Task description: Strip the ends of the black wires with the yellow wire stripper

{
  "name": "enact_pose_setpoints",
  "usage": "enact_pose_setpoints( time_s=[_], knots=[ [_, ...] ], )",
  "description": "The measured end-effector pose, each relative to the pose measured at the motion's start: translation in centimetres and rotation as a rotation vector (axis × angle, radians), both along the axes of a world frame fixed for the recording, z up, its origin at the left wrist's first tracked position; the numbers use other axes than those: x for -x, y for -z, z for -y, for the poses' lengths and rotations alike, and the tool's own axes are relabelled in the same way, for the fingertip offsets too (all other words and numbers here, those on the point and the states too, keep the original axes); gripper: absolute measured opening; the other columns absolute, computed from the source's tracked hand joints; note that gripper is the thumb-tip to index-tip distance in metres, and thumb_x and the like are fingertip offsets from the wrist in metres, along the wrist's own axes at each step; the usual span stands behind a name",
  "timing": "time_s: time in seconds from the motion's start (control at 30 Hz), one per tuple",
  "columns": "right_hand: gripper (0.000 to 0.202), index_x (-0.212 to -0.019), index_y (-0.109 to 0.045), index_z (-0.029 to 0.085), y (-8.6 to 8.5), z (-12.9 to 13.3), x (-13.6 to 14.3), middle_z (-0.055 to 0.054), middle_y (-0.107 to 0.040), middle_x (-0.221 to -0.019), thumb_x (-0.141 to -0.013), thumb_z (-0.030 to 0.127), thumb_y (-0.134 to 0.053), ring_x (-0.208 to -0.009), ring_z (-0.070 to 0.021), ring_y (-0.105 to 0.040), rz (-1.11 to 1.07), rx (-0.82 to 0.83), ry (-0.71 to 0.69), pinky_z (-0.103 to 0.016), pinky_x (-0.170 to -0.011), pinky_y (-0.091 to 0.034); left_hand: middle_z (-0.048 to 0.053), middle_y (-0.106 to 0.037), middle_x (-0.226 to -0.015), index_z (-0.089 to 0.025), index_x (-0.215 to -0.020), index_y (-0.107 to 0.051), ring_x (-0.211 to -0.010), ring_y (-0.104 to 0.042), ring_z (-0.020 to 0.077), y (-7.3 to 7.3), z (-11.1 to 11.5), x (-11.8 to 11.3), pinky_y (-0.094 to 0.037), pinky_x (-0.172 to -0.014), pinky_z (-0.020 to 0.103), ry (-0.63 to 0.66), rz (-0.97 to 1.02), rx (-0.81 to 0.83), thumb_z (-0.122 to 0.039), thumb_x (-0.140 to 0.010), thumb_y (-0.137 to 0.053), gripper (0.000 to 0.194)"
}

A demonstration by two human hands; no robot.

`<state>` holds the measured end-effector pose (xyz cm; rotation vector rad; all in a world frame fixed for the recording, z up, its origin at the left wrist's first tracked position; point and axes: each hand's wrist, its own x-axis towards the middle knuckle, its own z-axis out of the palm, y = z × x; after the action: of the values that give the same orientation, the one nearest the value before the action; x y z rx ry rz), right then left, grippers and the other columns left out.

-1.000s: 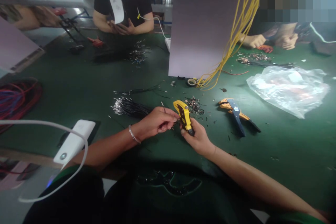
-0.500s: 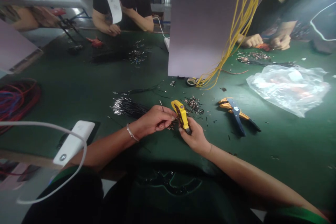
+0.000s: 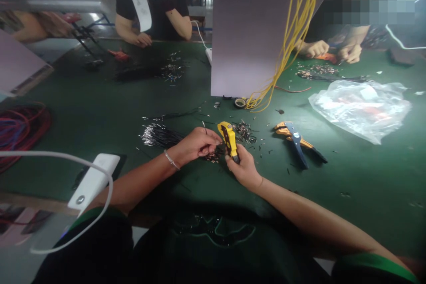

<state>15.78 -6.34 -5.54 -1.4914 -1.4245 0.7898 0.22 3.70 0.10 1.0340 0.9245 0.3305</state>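
Observation:
My right hand [image 3: 246,169] is wrapped around yellow-and-black crimping pliers [image 3: 228,138], held upright with the head pointing away from me. Close to the tool's left side, my left hand [image 3: 199,143] pinches a thin black wire [image 3: 204,128] whose end sticks up above the fingers. The fingertips nearly meet the pliers; whether the wire touches them I cannot tell. Beside my left hand lies a bundle of black wires [image 3: 163,135] with bright metal ends. Small copper-coloured pieces [image 3: 213,155] lie under it, and a pile of small terminals [image 3: 244,132] sits behind the pliers.
Blue-and-orange wire strippers [image 3: 296,137] lie on the green table at right, before a clear plastic bag [image 3: 362,106]. Yellow wires [image 3: 296,40] hang beside a grey panel [image 3: 248,40]. At left are a white power bank [image 3: 95,179] and coiled red wires [image 3: 25,133]. Co-workers sit opposite.
My left hand has drawn slightly away from the pliers, the wire end still up. The pliers stay in my right hand. The whole view has shifted a little.

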Motion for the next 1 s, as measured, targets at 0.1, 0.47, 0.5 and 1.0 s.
enact_pose_setpoints(
  time_s=[0.1,0.47,0.5,1.0],
  knots=[
    [0.009,-0.084,-0.048,0.021,0.3,0.0,0.2,0.005,-0.050,-0.059,-0.079,0.027,-0.053,-0.051,-0.0129,-0.048,-0.028,0.014,0.007,-0.026,-0.052,-0.042,-0.004,-0.049,-0.039,-0.013,-0.073,-0.063,-0.028,-0.032,0.0026,0.2,-0.2,-0.1,-0.014,-0.032,0.019,-0.022,-0.032,-0.021,-0.008,-0.069,-0.058,0.008],
    [0.022,-0.090,-0.053,0.018,-2.5,0.3,-4.1,0.000,-0.058,-0.078,-0.069,0.025,-0.060,-0.065,-0.0162,-0.056,-0.288,0.122,-0.005,-0.032,-0.065,-0.046,-0.003,-0.051,-0.044,-0.013,-0.074,-0.064,-0.031,-0.034,0.0022,0.7,-0.2,1.6,-0.015,-0.033,0.020,-0.083,-0.095,-0.116,-0.012,-0.072,-0.059,0.005],
    [0.021,-0.089,-0.054,0.018,-2.7,0.6,-4.4,-0.001,-0.058,-0.077,-0.070,0.026,-0.060,-0.066,-0.0167,-0.055,-0.214,0.123,-0.010,-0.032,-0.065,-0.046,-0.003,-0.051,-0.044,-0.013,-0.074,-0.064,-0.031,-0.034,0.0024,0.8,-0.2,1.8,-0.016,-0.033,0.020,-0.086,-0.097,-0.127,-0.012,-0.073,-0.059,0.005],
    [0.043,-0.114,-0.057,0.013,-3.9,3.7,-2.3,-0.015,-0.065,-0.106,-0.073,0.023,-0.060,-0.096,-0.0277,-0.061,0.472,-0.121,-0.268,-0.044,-0.086,-0.051,-0.002,-0.055,-0.050,-0.013,-0.081,-0.064,-0.034,-0.038,0.0036,2.4,-1.1,3.3,-0.023,-0.033,0.019,-0.142,-0.060,-0.195,-0.021,-0.075,-0.063,0.010]
  ],
)
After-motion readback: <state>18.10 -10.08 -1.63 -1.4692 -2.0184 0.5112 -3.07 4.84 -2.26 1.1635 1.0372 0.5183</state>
